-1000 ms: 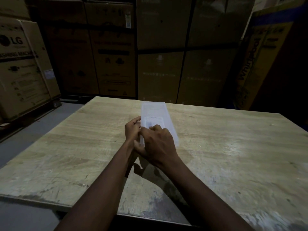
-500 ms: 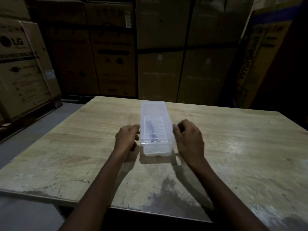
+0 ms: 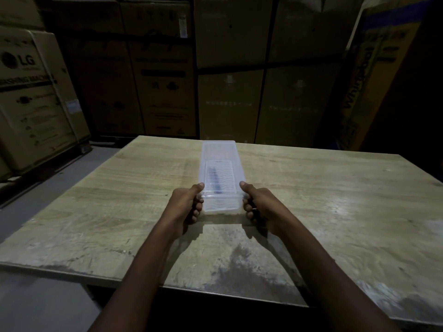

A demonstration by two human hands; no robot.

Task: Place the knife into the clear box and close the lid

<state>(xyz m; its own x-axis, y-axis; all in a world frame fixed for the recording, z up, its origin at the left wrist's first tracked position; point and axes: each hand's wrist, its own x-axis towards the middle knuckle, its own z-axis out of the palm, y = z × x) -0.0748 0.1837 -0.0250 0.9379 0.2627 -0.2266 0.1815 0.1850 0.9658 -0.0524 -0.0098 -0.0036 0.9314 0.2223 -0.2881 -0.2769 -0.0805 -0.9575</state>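
A long clear plastic box (image 3: 219, 161) lies on the wooden table (image 3: 311, 200), running away from me, with its lid down on top. Through the lid a dark knife (image 3: 214, 182) shows faintly inside. My left hand (image 3: 185, 207) grips the near left corner of the box, thumb on the lid and fingers curled along the side. My right hand (image 3: 257, 207) grips the near right corner the same way.
Tall cardboard appliance boxes (image 3: 167, 80) stand in a wall behind the table, with more cardboard boxes (image 3: 33, 99) stacked on the left and a leaning carton (image 3: 374, 75) on the right. Grey floor (image 3: 48, 307) lies to the left of the table's edge.
A second ago both hands were together over the near end of the lid. They moved apart to the box's sides and now clasp its near corners.
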